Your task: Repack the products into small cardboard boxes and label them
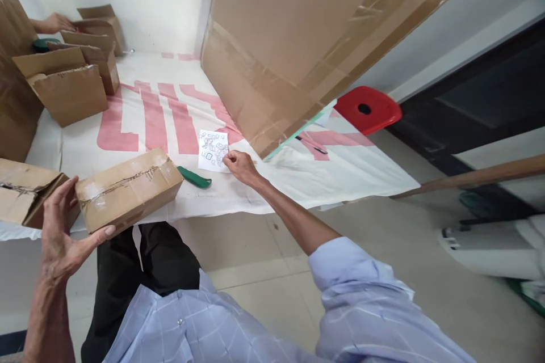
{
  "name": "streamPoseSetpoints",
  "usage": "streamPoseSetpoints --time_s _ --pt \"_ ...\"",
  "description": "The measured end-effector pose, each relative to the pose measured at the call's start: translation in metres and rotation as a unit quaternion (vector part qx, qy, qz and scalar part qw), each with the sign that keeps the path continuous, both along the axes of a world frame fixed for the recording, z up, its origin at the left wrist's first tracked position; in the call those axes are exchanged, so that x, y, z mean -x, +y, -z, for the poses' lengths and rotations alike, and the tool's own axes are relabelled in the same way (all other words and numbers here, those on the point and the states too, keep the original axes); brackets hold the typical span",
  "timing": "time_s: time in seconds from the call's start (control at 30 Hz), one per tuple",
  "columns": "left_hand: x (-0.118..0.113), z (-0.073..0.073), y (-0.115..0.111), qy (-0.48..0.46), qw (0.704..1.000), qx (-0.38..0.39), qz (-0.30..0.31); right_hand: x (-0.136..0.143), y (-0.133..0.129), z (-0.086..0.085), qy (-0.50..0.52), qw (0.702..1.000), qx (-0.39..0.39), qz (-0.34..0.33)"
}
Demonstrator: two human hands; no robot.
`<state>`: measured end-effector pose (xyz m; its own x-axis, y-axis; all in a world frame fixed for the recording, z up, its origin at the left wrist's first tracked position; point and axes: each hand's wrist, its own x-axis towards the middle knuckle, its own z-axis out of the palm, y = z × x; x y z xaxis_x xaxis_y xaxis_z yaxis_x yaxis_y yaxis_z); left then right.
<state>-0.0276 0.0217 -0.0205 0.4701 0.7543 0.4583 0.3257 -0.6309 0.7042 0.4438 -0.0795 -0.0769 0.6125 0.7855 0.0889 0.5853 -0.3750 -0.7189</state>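
A closed cardboard box (130,190) with a torn tape seam lies at the table's front edge. My left hand (68,232) grips its left end, thumb along the near side and fingers at the far corner. Just right of the box is a green utility knife (195,177). Beyond it lies a white paper (210,150) printed with small dark outlines. My right hand (239,165) has its fingers pinched at the paper's right edge.
A second closed box (25,190) sits at the far left. Several open boxes (72,91) stand behind it, near another person's hand. A large cardboard sheet (289,39) leans over the table (340,176). A red stool (368,110) is at the right, beside a pen (320,151).
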Motion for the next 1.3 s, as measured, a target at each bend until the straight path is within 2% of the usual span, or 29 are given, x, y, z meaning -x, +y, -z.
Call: streamPoseSetpoints --time_s 0.17,0.47,0.67,0.87,1.0,1.17,1.3 --pt "-0.001 -0.011 0.001 -0.012 1.0 -0.002 -0.013 -0.005 0.002 0.018 -0.041 0.998 0.048 -0.003" --pt "0.004 -0.014 0.001 0.043 0.998 -0.03 -0.029 0.0 -0.001 0.028 -0.127 0.987 0.095 0.0" --pt "0.005 -0.017 0.0 0.039 0.999 0.013 -0.027 0.002 -0.003 0.041 -0.163 0.981 0.101 0.003" --pt "0.005 -0.018 -0.003 0.022 0.999 0.038 -0.008 0.001 -0.009 0.043 -0.201 0.971 0.126 -0.02" --pt "0.009 -0.012 -0.003 0.008 0.997 0.07 0.018 -0.002 -0.017 0.039 -0.214 0.968 0.125 -0.023" --pt "0.012 0.008 0.001 -0.002 0.994 0.111 0.021 0.002 -0.025 0.027 -0.229 0.968 0.1 -0.007" --pt "0.006 0.016 -0.003 -0.02 0.993 0.112 0.02 0.016 -0.025 0.016 -0.209 0.978 -0.001 -0.002"
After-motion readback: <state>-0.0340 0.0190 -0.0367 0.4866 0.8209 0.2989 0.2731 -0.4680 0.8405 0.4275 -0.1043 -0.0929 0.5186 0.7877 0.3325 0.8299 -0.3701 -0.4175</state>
